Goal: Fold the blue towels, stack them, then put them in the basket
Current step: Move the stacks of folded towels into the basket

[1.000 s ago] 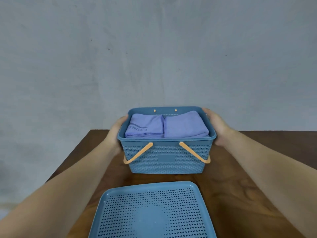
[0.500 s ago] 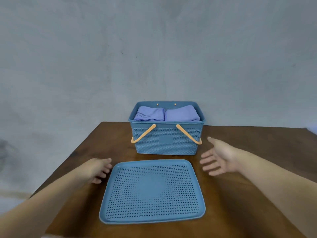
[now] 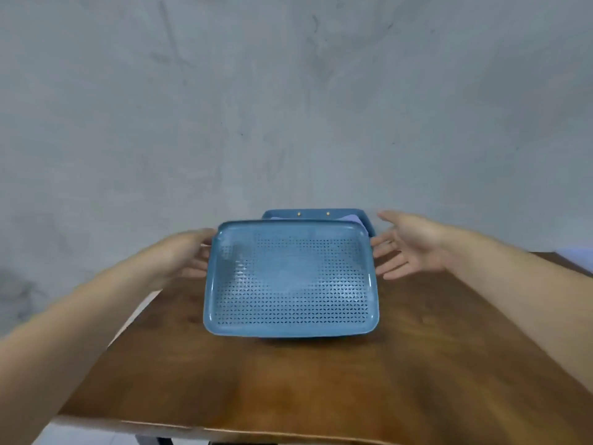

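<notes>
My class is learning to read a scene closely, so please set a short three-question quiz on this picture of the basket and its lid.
1. True or false: the lid lies flat on the table.
2. The right hand is: A) curled into a fist; B) open beside the lid's right edge; C) pressed flat on the table.
3. What shows inside the basket just past the lid's far right corner?

Key: 1. False, it is over the basket. 2. B. 3. A towel.
</notes>
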